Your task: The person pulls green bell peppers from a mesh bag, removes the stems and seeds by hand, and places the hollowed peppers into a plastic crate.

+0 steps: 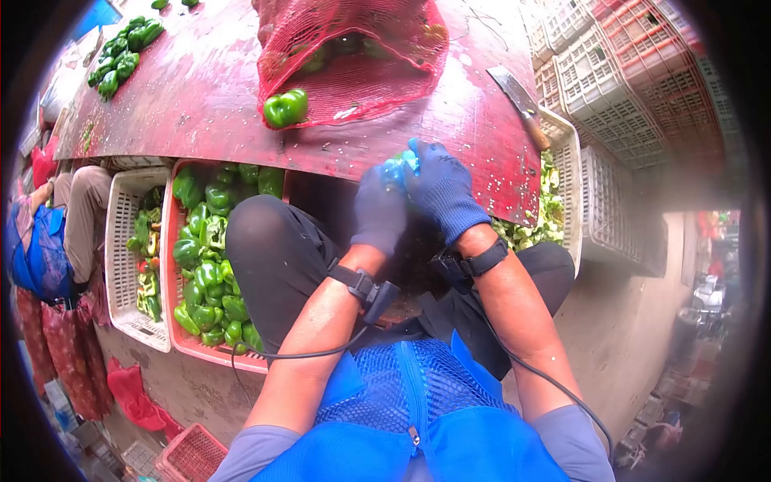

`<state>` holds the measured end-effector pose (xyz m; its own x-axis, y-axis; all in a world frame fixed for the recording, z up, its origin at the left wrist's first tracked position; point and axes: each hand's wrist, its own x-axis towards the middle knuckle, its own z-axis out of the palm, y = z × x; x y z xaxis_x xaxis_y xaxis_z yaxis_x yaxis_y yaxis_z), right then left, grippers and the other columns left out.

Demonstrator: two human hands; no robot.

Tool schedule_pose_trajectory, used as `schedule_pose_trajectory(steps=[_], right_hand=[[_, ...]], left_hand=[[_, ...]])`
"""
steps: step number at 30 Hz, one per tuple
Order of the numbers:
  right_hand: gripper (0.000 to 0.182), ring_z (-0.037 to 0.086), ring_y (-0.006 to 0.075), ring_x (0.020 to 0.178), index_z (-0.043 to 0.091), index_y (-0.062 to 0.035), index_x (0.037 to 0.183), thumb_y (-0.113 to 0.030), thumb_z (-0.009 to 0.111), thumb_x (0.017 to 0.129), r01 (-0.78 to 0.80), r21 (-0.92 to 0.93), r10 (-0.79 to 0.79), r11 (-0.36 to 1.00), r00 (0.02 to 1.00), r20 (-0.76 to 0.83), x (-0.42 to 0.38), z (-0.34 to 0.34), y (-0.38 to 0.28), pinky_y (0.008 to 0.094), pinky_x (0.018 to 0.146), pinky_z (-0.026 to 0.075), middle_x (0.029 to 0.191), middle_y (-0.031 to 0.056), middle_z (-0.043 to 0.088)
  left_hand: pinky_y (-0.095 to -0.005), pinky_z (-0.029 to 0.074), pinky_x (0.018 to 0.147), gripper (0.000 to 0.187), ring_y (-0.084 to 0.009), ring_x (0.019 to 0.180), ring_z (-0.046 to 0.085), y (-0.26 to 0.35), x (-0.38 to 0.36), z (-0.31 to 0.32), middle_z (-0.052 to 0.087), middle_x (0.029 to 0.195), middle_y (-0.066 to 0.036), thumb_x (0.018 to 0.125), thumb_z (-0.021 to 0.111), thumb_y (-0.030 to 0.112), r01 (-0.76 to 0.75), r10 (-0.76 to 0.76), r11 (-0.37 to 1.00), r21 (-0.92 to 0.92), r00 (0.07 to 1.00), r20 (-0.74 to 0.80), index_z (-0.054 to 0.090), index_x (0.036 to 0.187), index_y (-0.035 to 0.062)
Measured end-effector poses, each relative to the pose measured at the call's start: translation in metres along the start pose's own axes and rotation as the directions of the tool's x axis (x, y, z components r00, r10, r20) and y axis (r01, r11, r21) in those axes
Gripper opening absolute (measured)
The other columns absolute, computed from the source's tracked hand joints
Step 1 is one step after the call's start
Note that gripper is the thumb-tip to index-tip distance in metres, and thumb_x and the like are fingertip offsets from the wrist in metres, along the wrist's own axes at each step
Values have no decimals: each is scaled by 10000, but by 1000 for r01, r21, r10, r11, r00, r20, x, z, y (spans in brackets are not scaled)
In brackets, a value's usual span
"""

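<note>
Gloved in blue, my left hand (381,207) and my right hand (440,183) meet over the front edge of the red table (201,120). Between them is a small light-blue and greenish item (399,167), blurred and mostly covered by the fingers; I cannot make out what it is. Both hands are closed around it. Just beyond them lies an open red mesh bag (361,80) with green peppers inside, and one green pepper (286,108) sits at its mouth.
A knife (520,106) lies at the table's right edge. Crates of peppers (210,277) and of cut pieces (138,249) stand at left; a white crate (569,181) holds scraps at right. Stacked crates (614,76) rise behind. Another person's leg (87,210) shows far left.
</note>
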<state>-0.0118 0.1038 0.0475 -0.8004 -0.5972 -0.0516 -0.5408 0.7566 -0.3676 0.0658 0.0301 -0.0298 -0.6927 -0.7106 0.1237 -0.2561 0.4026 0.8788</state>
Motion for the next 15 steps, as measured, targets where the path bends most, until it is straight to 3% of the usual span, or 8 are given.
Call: schedule_pose_trajectory(steps=[4, 6, 8, 10, 11, 13, 14, 15], right_hand=[[532, 619, 398, 1035, 564, -68, 1259, -469, 536, 911, -44, -41, 47, 998, 996, 78, 7, -4, -14, 491, 886, 488, 1110, 231, 626], [492, 641, 390, 988, 599, -52, 1107, -493, 570, 890, -24, -67, 26, 997, 999, 35, 7, -2, -15, 470, 845, 506, 1072, 211, 623], [499, 642, 390, 983, 600, -51, 1100, -500, 575, 884, -10, -77, 12, 997, 1000, 27, 6, 1, -12, 474, 839, 507, 1064, 214, 622], [506, 643, 389, 978, 600, -50, 1093, -507, 580, 877, -3, -86, 5, 996, 1000, 17, 4, 4, -10, 477, 834, 508, 1056, 218, 621], [509, 645, 388, 969, 601, -46, 1083, -510, 585, 872, 9, -95, -8, 995, 1000, 8, 5, 5, -10, 479, 829, 510, 1051, 216, 621], [513, 646, 386, 960, 602, -43, 1074, -512, 590, 867, 12, -109, -11, 994, 1000, 10, 7, 8, -11, 480, 824, 512, 1046, 214, 621], [503, 648, 385, 947, 611, -44, 1058, -509, 590, 868, 23, -118, -24, 993, 1000, -1, 8, 10, -12, 483, 816, 513, 1034, 211, 623], [494, 650, 384, 933, 620, -45, 1043, -506, 591, 869, 34, -126, -36, 991, 999, -10, 9, 11, -13, 486, 807, 515, 1021, 208, 625]], left_hand=[[-508, 467, 790, 336, -445, 911, 592, 2, -3, 1, 616, 959, -257, 969, 470, 310, 134, -138, 988, -74, 989, -59, 589, 981, -4], [-499, 477, 767, 352, -443, 888, 605, 9, -5, -4, 625, 930, -260, 972, 476, 314, 162, -165, 985, -53, 984, -72, 593, 963, -17], [-490, 486, 745, 369, -441, 864, 617, 9, -8, -2, 634, 901, -263, 975, 481, 318, 193, -195, 981, -33, 978, -71, 598, 945, -30], [-481, 503, 716, 446, -425, 834, 652, 3, -7, 1, 668, 866, -245, 982, 481, 373, 464, -462, 861, -210, 885, 60, 617, 971, -52], [-481, 503, 716, 446, -425, 834, 652, 1, -6, 4, 668, 866, -245, 982, 481, 373, 472, -468, 856, -212, 881, 71, 617, 971, -52], [-460, 516, 696, 496, -391, 824, 683, -3, -7, 8, 697, 845, -211, 978, 487, 416, 659, -638, 490, -571, 717, 279, 632, 1022, -56], [-442, 516, 796, 526, -330, 901, 688, 3, -5, 1, 701, 982, -195, 988, 463, 427, 753, -673, 410, -515, 631, 387, 587, 1161, -54], [-442, 516, 796, 526, -330, 901, 688, -12, -9, 15, 701, 982, -195, 988, 463, 427, 763, -679, 398, -509, 618, 396, 587, 1161, -54]])
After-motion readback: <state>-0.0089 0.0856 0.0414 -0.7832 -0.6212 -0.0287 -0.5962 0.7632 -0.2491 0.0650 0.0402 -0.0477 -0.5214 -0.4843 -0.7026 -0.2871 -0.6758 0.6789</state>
